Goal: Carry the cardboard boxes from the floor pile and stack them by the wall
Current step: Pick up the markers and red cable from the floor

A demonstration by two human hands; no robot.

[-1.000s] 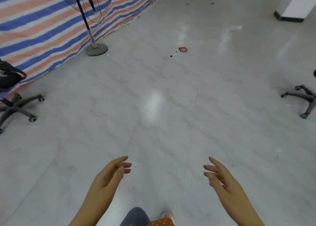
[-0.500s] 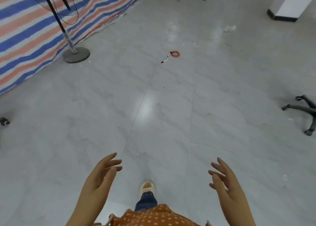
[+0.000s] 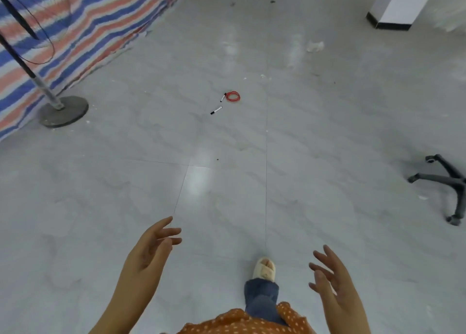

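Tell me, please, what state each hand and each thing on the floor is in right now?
Left hand: open, empty.
Right hand: open, empty.
Fan stand: upright beside the striped tarp.
Red cord: coiled on the floor.
Marker: lying flat, capped.
Chair base: resting on its wheels.
Cardboard boxes: none in view.

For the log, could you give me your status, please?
Left hand and right hand open, empty. No boxes in view. Red cord and markers lie ahead.
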